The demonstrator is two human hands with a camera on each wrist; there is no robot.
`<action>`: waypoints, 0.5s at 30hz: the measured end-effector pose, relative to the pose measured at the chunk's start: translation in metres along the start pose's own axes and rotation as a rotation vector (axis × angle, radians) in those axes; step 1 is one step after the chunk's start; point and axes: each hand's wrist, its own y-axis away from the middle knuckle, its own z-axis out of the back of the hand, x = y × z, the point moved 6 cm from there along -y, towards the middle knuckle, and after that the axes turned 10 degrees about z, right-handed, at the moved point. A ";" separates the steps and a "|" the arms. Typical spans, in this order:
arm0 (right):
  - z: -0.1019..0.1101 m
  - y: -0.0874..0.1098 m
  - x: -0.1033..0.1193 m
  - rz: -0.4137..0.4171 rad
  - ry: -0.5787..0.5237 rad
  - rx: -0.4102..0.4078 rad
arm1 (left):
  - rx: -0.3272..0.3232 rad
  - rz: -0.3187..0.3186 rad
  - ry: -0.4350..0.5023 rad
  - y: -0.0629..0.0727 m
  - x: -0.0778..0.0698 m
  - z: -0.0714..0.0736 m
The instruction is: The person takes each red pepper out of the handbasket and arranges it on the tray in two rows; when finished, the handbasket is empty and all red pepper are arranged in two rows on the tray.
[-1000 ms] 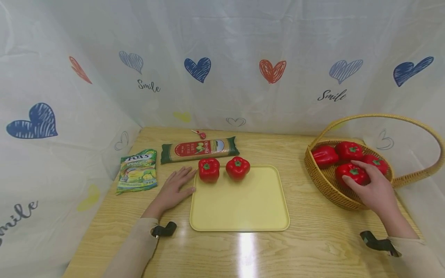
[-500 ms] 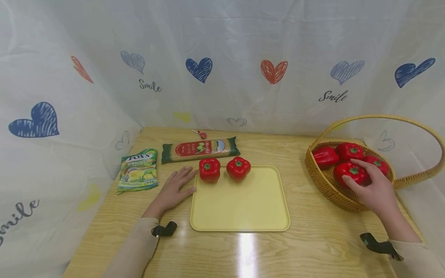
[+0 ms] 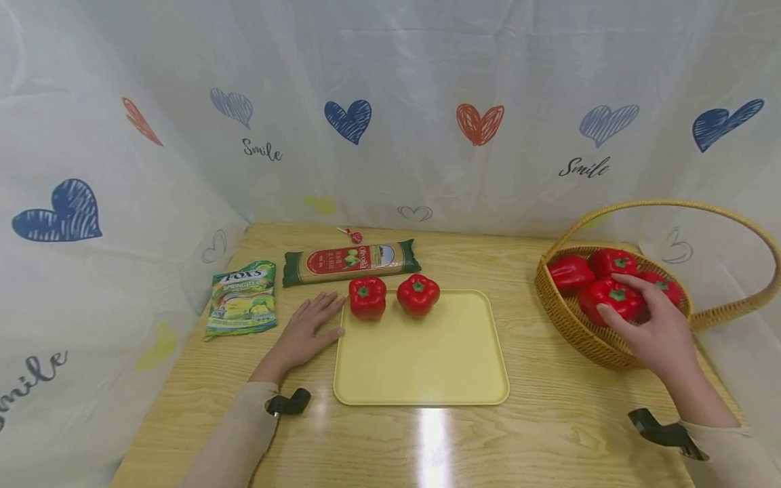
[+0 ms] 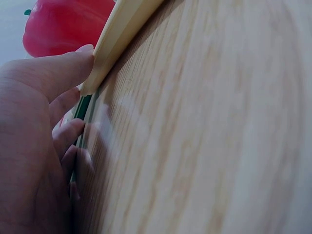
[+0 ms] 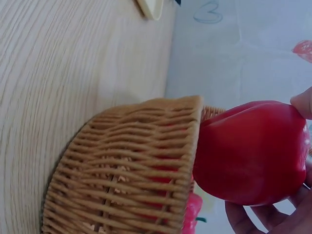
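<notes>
My right hand (image 3: 662,332) grips a red bell pepper (image 3: 607,301) between thumb and fingers, over the wicker basket (image 3: 573,335). In the right wrist view that bell pepper (image 5: 253,153) stands up past the basket rim (image 5: 192,146), with fingertips curving round its far side. More red bell peppers lie in the basket. My left hand (image 3: 303,333) rests on the table with fingers spread, its thumb and a fingertip at the left edge of the yellow tray (image 3: 421,366). Two red bell peppers (image 3: 367,299) (image 3: 417,296) stand side by side along the tray's far edge.
A green pasta packet (image 3: 350,263) lies behind the tray, with a lollipop (image 3: 354,236) beyond it. Left of the tray is a green candy bag (image 3: 241,300). The basket's tall handle (image 3: 747,224) arches out to the right. A printed curtain (image 3: 403,163) encloses the table.
My right hand has lifted the bell pepper a little and shifted it slightly left within the basket's opening. The left hand and the tray have stayed put.
</notes>
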 end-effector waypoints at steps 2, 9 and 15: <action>0.001 0.000 0.004 0.016 -0.005 -0.015 | -0.001 -0.001 0.000 0.000 0.000 0.000; -0.002 0.000 0.014 0.034 -0.028 -0.028 | 0.001 -0.005 0.010 0.000 -0.001 0.000; -0.006 -0.001 0.021 0.032 -0.040 -0.012 | 0.000 -0.007 0.009 0.000 0.000 0.000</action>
